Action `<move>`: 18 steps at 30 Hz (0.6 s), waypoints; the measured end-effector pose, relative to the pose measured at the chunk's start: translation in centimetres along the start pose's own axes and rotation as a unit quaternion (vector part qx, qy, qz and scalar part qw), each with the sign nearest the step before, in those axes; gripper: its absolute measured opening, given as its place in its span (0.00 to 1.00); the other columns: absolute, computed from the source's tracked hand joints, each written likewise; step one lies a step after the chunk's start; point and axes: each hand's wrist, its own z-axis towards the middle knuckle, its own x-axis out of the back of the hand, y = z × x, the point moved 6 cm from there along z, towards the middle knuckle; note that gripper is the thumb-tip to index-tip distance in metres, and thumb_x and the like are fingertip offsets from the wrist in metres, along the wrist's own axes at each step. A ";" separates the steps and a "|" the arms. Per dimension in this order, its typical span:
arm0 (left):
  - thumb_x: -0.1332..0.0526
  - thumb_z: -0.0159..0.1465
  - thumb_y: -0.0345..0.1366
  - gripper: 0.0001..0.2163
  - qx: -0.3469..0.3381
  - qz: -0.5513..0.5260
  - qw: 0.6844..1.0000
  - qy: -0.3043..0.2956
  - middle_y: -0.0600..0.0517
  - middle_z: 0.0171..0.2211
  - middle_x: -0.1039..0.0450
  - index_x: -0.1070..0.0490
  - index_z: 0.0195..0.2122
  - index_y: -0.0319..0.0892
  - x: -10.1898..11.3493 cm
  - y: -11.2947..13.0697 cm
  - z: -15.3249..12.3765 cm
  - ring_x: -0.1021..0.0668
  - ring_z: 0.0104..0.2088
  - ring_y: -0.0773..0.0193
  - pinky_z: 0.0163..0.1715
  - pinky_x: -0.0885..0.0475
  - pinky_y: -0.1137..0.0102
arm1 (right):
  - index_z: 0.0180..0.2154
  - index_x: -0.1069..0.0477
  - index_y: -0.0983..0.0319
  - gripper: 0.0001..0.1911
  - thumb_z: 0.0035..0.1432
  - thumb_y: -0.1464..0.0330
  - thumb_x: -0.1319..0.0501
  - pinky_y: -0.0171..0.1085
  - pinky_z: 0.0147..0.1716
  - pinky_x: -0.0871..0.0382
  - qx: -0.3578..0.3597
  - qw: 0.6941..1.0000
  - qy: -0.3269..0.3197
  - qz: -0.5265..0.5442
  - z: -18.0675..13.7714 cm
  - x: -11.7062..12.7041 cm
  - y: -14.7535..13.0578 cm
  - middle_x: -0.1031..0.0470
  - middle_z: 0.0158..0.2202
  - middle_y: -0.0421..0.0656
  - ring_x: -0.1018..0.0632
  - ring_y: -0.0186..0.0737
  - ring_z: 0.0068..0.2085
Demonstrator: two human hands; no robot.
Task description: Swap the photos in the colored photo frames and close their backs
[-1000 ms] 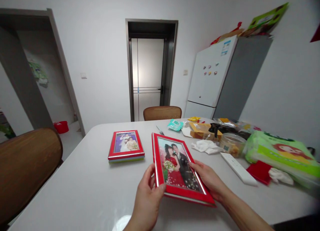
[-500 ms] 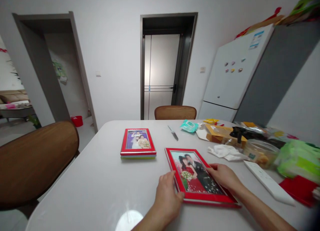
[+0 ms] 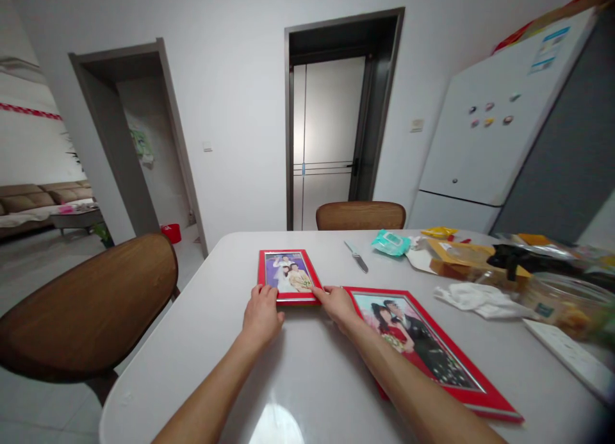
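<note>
A small red photo frame (image 3: 288, 274) lies on the white table (image 3: 307, 373), on top of other thin frames. My left hand (image 3: 262, 314) grips its near left corner with fingers curled over the edge. My right hand (image 3: 337, 304) pinches its near right corner. A larger red photo frame (image 3: 423, 345) with a wedding picture lies flat on the table to the right, partly under my right forearm.
A knife (image 3: 356, 257), a teal wipes pack (image 3: 391, 242), a white cloth (image 3: 475, 300), a clear jar (image 3: 567, 303), a white remote (image 3: 571, 361) and snack bags crowd the table's right side. Wooden chairs stand at the left (image 3: 86, 309) and far side (image 3: 360, 214). A fridge (image 3: 485, 143) stands right.
Both hands let go of the large frame, which now lies flat on the table, and reached forward to the small frame's near corners. The view has shifted left.
</note>
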 end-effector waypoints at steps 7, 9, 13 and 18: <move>0.45 0.55 0.42 0.18 -0.014 -0.102 0.994 -0.027 0.45 0.42 0.31 0.37 0.45 0.40 1.8 2.6 -3.9 0.30 0.44 0.55 0.42 0.36 0.64 | 0.28 0.37 0.63 0.11 0.42 0.62 0.47 0.32 0.24 0.33 -0.027 0.978 -0.020 0.207 -5.4 1.9 -2.4 0.28 0.23 0.41 0.27 0.34 0.24; 0.47 0.57 0.44 0.22 -0.022 -0.203 0.978 -0.041 0.46 0.47 0.34 0.43 0.51 0.42 2.2 3.5 -5.0 0.31 0.47 0.58 0.44 0.36 0.67 | 0.36 0.40 0.61 0.15 0.42 0.63 0.46 0.33 0.28 0.32 0.001 0.968 -0.021 0.249 -8.5 3.0 -4.4 0.27 0.29 0.40 0.26 0.34 0.28; 0.44 0.56 0.42 0.27 -0.012 -0.487 0.873 -0.042 0.45 0.53 0.40 0.49 0.55 0.41 3.5 4.8 -7.4 0.38 0.53 0.58 0.51 0.42 0.65 | 0.42 0.40 0.59 0.21 0.42 0.68 0.43 0.35 0.32 0.30 0.133 0.973 0.010 0.191 -14.9 4.3 -7.9 0.28 0.37 0.44 0.26 0.38 0.35; 0.45 0.57 0.43 0.28 0.071 -0.699 0.710 -0.050 0.45 0.49 0.35 0.52 0.56 0.42 4.4 4.2 -11.0 0.32 0.49 0.55 0.48 0.39 0.62 | 0.43 0.36 0.55 0.22 0.42 0.74 0.44 0.34 0.37 0.32 0.334 0.942 -0.011 -0.024 -20.5 2.0 -8.9 0.31 0.42 0.44 0.29 0.41 0.43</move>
